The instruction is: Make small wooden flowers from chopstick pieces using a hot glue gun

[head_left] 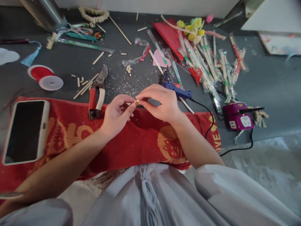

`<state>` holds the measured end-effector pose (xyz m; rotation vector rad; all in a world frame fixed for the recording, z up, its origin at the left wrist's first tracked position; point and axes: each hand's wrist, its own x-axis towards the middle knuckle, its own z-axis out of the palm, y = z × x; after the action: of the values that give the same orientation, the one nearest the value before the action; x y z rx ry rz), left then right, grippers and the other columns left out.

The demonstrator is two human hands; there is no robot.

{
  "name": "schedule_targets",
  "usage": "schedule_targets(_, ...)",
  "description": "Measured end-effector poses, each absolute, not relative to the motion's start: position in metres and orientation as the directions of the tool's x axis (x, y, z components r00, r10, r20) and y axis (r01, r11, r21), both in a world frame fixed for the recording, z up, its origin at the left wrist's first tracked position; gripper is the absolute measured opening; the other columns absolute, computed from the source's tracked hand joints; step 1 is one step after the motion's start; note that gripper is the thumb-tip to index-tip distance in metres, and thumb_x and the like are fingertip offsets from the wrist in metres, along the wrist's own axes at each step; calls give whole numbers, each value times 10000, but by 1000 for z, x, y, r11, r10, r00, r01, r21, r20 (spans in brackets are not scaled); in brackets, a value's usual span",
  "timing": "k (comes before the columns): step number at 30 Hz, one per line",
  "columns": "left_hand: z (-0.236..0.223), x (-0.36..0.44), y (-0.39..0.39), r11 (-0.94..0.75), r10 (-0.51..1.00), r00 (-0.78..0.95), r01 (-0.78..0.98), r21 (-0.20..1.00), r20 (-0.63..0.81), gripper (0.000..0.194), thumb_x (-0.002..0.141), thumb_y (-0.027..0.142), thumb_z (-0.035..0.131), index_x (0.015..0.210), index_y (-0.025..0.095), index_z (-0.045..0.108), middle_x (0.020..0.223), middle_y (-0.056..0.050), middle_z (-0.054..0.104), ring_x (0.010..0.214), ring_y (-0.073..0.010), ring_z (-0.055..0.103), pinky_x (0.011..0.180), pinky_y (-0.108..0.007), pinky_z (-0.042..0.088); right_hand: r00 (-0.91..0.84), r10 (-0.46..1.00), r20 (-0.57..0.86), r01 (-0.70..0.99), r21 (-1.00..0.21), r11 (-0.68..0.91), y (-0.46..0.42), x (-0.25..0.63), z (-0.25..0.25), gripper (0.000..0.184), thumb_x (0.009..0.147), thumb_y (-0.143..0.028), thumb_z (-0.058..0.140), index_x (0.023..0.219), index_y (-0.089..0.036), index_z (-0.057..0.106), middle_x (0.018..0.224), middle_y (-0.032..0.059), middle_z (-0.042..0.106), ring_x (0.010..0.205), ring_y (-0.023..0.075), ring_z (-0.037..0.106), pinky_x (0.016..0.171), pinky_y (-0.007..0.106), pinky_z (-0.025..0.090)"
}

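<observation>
Between my two hands, over the far edge of the red towel (pixel 141 141), is a small pale wooden piece (pixel 136 102). My left hand (pixel 118 113) pinches it from the left with thumb and forefinger. From the right, the thumb and fingertips of my right hand (pixel 161 102) close on the same piece. Its exact shape is partly covered by the fingertips. Left of my left hand lie pruning shears (pixel 97 92) with one red and one white handle. A blue hot glue gun (pixel 176 88) rests just beyond my right hand.
Cut stick pieces (pixel 87 85) and a red thread spool (pixel 44 77) lie at left, near a phone (pixel 25 131). Wrapped sticks (pixel 199 62) are heaped at right. A purple power socket (pixel 237 116) stands by the table edge, with a black cable (pixel 209 110) running past.
</observation>
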<state>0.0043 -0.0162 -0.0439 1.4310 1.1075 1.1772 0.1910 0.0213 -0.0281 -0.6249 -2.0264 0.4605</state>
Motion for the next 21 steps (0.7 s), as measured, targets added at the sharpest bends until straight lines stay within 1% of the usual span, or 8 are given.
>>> schedule_targets(3,-44,4,-16,-150,982,130,78,986,139,264,855,450,693,876,188,665,941,-48,644,520,-53,560,384,-177,459,-449,602,660,250,-554,794,22,191,-28,114,915,-192,580,907,-214,692,884,18,747,861,143,691,793,317,556)
schedule_targets(6,-43,5,-16,-146,981,139,77,986,135,267,856,453,689,887,190,659,927,-45,652,523,-52,556,390,-169,460,-440,646,624,247,-607,755,22,190,-26,121,919,-223,586,873,-213,697,861,19,741,841,139,684,774,309,552)
schedule_targets(12,-41,6,-16,-153,980,135,52,987,145,265,850,453,695,870,190,662,921,-38,631,525,-42,554,389,-147,460,-345,729,592,195,-714,672,22,189,-25,130,898,-314,656,836,-213,711,821,5,722,775,111,658,725,273,528)
schedule_targets(17,-41,5,-16,-151,980,136,57,987,142,240,850,429,700,879,193,667,927,-38,633,518,-39,557,383,-134,455,-371,779,506,150,-795,588,24,187,-29,215,886,-402,673,822,-202,717,824,10,700,785,107,641,708,264,519)
schedule_targets(21,-41,5,-16,-151,980,139,78,985,139,240,855,432,693,869,193,672,932,-38,629,520,-41,556,382,-147,459,-383,778,498,121,-808,577,25,186,-31,194,870,-380,698,811,-199,730,813,6,704,777,100,641,700,253,511)
